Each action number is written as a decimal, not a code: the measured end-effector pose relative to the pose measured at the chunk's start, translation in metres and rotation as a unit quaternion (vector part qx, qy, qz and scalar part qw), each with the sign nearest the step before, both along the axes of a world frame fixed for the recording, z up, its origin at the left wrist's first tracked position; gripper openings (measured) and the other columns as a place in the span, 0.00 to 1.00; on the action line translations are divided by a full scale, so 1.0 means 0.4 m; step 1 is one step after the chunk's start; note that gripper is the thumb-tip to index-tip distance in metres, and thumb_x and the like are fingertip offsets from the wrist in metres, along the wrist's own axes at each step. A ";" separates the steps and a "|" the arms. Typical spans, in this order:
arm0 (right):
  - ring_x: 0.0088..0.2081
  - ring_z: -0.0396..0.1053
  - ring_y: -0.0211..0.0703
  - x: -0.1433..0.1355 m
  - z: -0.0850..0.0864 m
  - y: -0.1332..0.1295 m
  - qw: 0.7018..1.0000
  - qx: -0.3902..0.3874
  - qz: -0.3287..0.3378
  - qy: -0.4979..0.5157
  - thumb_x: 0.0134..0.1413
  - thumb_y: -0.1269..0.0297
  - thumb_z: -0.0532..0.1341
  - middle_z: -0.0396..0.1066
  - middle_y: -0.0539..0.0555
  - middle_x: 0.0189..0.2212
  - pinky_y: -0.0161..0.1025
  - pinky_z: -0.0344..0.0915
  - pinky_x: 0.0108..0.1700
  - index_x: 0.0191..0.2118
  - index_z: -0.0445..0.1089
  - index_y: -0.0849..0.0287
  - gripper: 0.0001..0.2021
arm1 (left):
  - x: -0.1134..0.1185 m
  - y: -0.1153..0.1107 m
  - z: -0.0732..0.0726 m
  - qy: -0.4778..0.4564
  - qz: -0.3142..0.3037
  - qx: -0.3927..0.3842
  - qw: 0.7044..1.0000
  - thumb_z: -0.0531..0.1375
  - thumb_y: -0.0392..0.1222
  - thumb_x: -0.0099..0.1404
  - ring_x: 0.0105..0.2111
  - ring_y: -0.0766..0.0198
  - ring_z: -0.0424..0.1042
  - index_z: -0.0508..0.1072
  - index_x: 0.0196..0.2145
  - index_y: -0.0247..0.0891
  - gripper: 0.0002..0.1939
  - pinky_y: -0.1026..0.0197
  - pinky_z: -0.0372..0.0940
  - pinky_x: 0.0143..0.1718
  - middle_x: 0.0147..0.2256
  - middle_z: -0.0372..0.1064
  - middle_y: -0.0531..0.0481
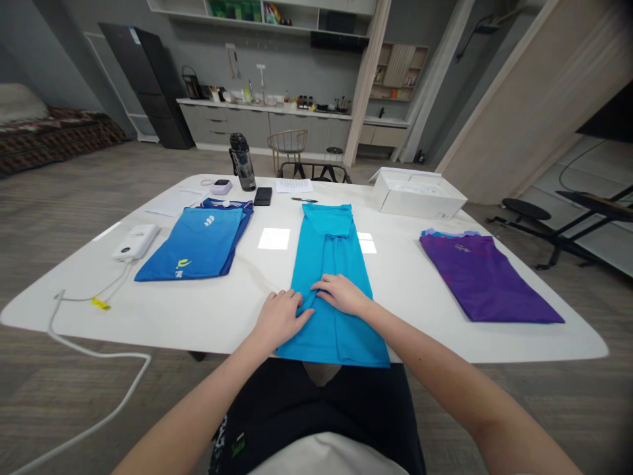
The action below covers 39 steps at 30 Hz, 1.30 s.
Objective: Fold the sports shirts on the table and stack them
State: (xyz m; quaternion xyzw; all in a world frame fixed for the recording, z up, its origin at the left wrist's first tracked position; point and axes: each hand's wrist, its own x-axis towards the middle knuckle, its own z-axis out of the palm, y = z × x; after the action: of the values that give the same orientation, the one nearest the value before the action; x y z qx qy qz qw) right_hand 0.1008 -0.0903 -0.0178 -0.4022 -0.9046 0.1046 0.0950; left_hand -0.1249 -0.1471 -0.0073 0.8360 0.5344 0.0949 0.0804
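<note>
A bright turquoise shirt [361, 330] lies lengthwise on the white table in front of me, its sides folded inward so the edges meet along the middle. Its near end reaches the table's front edge. My left hand [281, 316] rests on the shirt's left edge, fingers bent against the cloth and thumb stretched toward the centre. My right hand [342, 294] lies across the middle fold with its fingers extended over the fabric. Whether the left fingers pinch any cloth is hard to make out.
Folded blue shirts [198, 244] lie at left, folded purple shirts [484, 277] at right. A white power bank [136, 242] trails a cable over the edge. A bottle [242, 161], a phone [263, 196], a pen [304, 200] and a white box [418, 194] stand or lie farther back.
</note>
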 end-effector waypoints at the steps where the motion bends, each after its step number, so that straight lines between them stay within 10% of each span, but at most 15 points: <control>1: 0.47 0.70 0.45 -0.004 -0.001 -0.007 1.000 -0.003 0.006 0.001 0.71 0.60 0.56 0.72 0.54 0.43 0.40 0.60 0.46 0.55 0.73 0.50 0.13 | 0.002 -0.013 -0.002 0.015 0.015 0.000 1.000 0.54 0.59 0.70 0.41 0.48 0.74 0.74 0.41 0.42 0.19 0.48 0.62 0.43 0.40 0.75 0.41; 13: 0.40 0.69 0.42 0.017 0.050 -0.061 0.999 -0.025 -0.008 0.044 0.61 0.75 0.57 0.71 0.51 0.40 0.36 0.58 0.42 0.43 0.71 0.55 0.10 | 0.043 -0.101 0.051 -0.044 -0.002 -0.063 0.997 0.54 0.45 0.69 0.39 0.50 0.77 0.72 0.44 0.47 0.09 0.52 0.62 0.40 0.39 0.78 0.47; 21: 0.40 0.70 0.42 0.075 0.031 -0.102 0.997 -0.065 -0.012 0.048 0.63 0.73 0.57 0.71 0.52 0.41 0.35 0.61 0.41 0.43 0.75 0.55 0.10 | 0.074 -0.137 0.024 -0.139 -0.156 -0.132 0.969 0.61 0.52 0.68 0.41 0.55 0.75 0.77 0.44 0.43 0.13 0.57 0.64 0.44 0.40 0.77 0.49; 31: 0.41 0.71 0.43 0.091 0.018 -0.105 0.990 -0.116 0.012 0.076 0.65 0.73 0.56 0.71 0.53 0.41 0.38 0.64 0.44 0.43 0.78 0.54 0.13 | -0.013 0.031 -0.004 -0.227 -0.262 -0.183 0.920 0.50 0.25 0.62 0.45 0.62 0.74 0.81 0.41 0.40 0.22 0.61 0.65 0.51 0.43 0.77 0.49; 39: 0.42 0.70 0.44 0.138 0.032 -0.088 0.981 -0.157 0.021 0.115 0.65 0.71 0.57 0.71 0.55 0.42 0.40 0.65 0.47 0.45 0.79 0.54 0.13 | -0.024 0.111 -0.009 -0.196 -0.308 -0.201 0.909 0.56 0.30 0.65 0.43 0.61 0.74 0.81 0.40 0.41 0.15 0.62 0.65 0.50 0.42 0.76 0.48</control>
State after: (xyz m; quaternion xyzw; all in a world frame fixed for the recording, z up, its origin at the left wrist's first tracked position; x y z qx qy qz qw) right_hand 0.1558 -0.1256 -0.0052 -0.3784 -0.8682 0.2926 0.1320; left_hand -0.1345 -0.1028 -0.0107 0.8896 0.2319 0.1181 0.3754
